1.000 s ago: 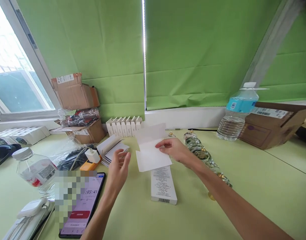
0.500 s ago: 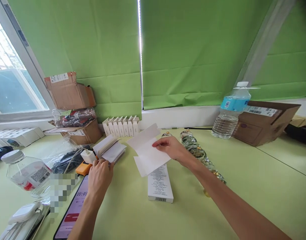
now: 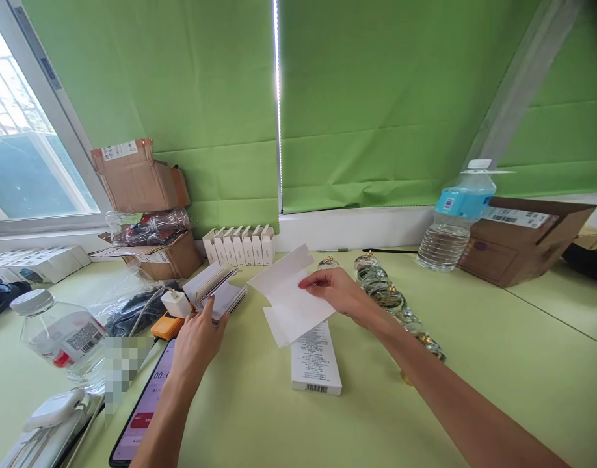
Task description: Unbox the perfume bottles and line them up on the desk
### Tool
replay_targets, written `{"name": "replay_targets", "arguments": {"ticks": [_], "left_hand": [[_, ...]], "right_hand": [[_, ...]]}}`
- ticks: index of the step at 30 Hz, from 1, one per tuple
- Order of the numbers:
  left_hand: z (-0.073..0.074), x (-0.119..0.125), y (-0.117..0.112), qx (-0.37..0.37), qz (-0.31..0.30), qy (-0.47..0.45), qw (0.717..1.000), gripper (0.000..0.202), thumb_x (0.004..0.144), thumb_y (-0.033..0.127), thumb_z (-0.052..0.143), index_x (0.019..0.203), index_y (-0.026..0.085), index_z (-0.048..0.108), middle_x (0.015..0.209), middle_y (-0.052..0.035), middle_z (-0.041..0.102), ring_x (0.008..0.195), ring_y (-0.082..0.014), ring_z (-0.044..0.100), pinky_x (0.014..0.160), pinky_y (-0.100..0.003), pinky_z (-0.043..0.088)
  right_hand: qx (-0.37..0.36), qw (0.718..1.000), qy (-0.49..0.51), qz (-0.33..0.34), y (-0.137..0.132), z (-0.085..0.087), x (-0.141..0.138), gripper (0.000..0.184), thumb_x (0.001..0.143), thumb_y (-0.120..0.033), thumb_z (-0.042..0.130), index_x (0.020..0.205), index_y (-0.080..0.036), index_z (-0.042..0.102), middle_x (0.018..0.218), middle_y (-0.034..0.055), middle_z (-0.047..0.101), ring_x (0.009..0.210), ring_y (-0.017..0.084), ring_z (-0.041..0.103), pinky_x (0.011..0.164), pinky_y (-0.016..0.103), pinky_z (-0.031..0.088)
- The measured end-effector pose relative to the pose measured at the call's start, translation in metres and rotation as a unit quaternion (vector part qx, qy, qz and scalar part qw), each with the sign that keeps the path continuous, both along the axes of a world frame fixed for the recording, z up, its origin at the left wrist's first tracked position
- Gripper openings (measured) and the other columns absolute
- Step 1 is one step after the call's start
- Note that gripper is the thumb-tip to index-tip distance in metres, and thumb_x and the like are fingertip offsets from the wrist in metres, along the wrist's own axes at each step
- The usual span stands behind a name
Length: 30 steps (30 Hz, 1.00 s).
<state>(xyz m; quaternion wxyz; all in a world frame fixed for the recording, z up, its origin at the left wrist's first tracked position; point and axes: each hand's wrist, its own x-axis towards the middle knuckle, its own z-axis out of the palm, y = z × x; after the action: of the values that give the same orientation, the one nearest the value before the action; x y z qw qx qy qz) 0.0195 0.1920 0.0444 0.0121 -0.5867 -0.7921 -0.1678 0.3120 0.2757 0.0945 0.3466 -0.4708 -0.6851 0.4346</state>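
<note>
Phone: black smartphone (image 3: 143, 411) left of the left hand (image 3: 196, 351), a pixelated patch beside it, timer digits hidden behind the hand.
Carton: white rectangular carton (image 3: 317, 361) below the right hand (image 3: 333, 290), print too small to read, top end under the folded white paper sheet (image 3: 283, 296).

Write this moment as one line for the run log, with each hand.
left hand: at paper stack | right hand: holds white sheet | below: barcoded box

place: small packing room or office workroom | window: green roller blinds (image 3: 376, 104) drawn across a window (image 3: 30, 175) | surface: long pale-green tabletop (image 3: 523, 338) | stock: labelled cardboard shipping cartons (image 3: 140, 179), a row of white product boxes (image 3: 238, 247), a paper leaflet (image 3: 283, 296) | personal: plastic water bottle (image 3: 454, 224), smartphone (image 3: 145, 409) showing a timer
</note>
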Motion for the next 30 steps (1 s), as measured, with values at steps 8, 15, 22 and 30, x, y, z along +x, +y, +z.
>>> {"name": "replay_targets", "arguments": {"ticks": [8,15,22,30], "left_hand": [[-0.001,-0.011,0.005,0.031,0.015,-0.127,0.991,0.066,0.09,0.046,0.038,0.147,0.015,0.022,0.111,-0.0088,0.069,0.109,-0.0308,0.057,0.089,-0.037,0.038],[-0.004,-0.017,0.011,0.04,0.02,-0.196,0.98,0.067,0.086,0.03,0.047,0.146,0.013,0.022,0.108,-0.0102,0.07,0.095,-0.0235,0.065,0.077,-0.029,0.042],[-0.002,-0.017,0.012,0.047,0.02,-0.229,0.972,0.073,0.083,0.031,0.052,0.145,0.01,0.021,0.108,-0.0135,0.069,0.099,-0.0277,0.064,0.079,-0.033,0.042],[-0.004,-0.02,0.009,0.069,0.014,-0.258,0.964,0.087,0.074,0.029,0.063,0.144,0.005,0.019,0.106,-0.0194,0.067,0.104,-0.0352,0.061,0.082,-0.039,0.042]], "right_hand": [[-0.012,1.0,-0.012,0.02,0.0,-0.002,-0.027,0.028,0.07,-0.02,0.057,0.091,-0.018,0.075,0.083,0.0053,0.07,0.065,0.016,0.057,0.051,0.023,0.034],[-0.045,0.997,0.043,0.043,0.041,-0.005,-0.104,0.034,0.061,-0.013,0.056,0.09,-0.012,0.074,0.073,0.0052,0.067,0.06,0.015,0.054,0.05,0.023,0.032],[-0.027,0.999,0.002,0.025,0.078,-0.013,-0.171,0.015,0.071,-0.01,0.061,0.083,-0.011,0.071,0.071,0.0039,0.063,0.067,0.015,0.055,0.058,0.024,0.039],[-0.022,0.992,-0.066,0.104,0.087,-0.028,-0.208,0.021,0.089,-0.031,0.059,0.095,-0.012,0.064,0.092,0.003,0.065,0.08,0.015,0.062,0.072,0.032,0.051]]}}
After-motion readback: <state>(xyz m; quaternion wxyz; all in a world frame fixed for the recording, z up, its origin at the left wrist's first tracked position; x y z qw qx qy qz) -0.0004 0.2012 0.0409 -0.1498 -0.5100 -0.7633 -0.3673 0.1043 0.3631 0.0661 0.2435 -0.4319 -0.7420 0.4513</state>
